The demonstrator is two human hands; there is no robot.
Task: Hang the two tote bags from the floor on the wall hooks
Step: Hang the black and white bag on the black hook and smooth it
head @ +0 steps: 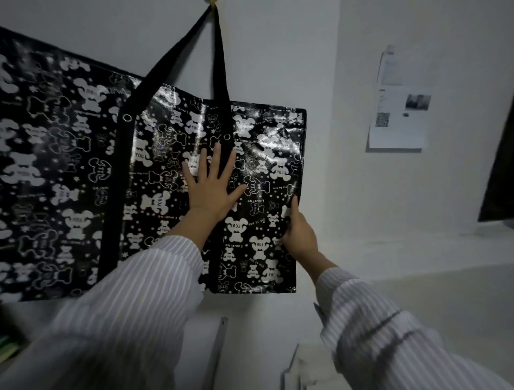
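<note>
Two tote bags show, both black with white bears. The larger tote bag (50, 167) hangs flat on the wall at the left, its top out of view. The smaller tote bag (250, 156) overlaps it on the right, its handles looped over one wall hook (212, 2) at the top edge. Both seem hung, so this looks like the final smoothing step. The left hand (211, 192) lies flat on the bag, fingers spread. The right hand (299, 231) pinches its right edge. Next, probably let go gently so the handles stay seated.
</note>
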